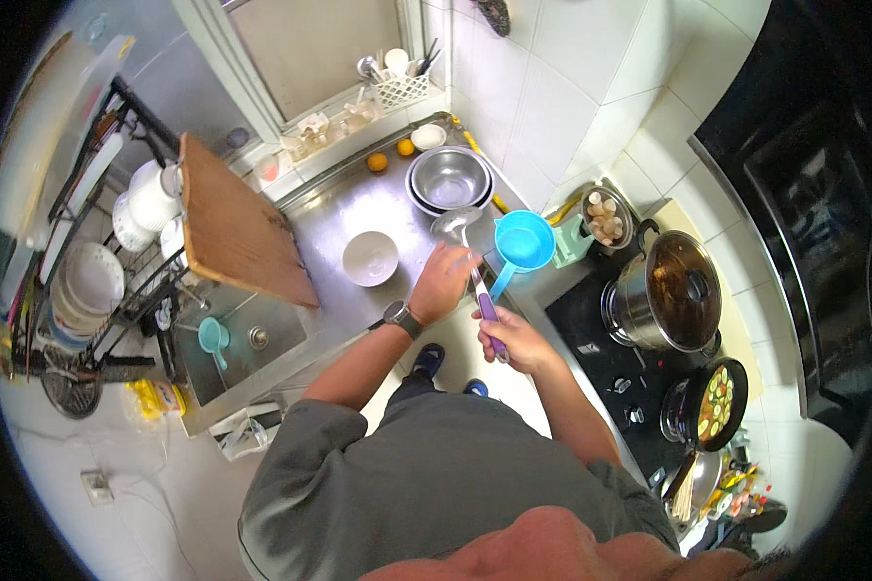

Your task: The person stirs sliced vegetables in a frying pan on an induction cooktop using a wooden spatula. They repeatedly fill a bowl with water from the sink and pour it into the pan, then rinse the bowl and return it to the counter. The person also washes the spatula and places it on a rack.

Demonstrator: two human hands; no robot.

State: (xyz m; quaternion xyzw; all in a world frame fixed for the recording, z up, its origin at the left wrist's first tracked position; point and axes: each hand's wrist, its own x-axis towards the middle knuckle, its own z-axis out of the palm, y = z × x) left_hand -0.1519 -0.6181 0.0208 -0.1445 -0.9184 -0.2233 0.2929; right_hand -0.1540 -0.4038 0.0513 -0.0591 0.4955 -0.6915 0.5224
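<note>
My right hand is closed around the purple handle of a metal ladle. The ladle points away from me, its shiny bowl near the rim of the stacked metal bowls. Beside the ladle's shaft is my left hand, wearing a wristwatch, with fingers extended. Whether those fingertips touch the shaft, I cannot tell. A white bowl sits on the steel counter left of that hand. To the ladle's right rests a blue plastic dipper.
A lidded pot and a frying pan with sliced food stand on the black stove. Eggshells fill a metal bowl. At left, a wooden board stands upright by the sink and dish rack.
</note>
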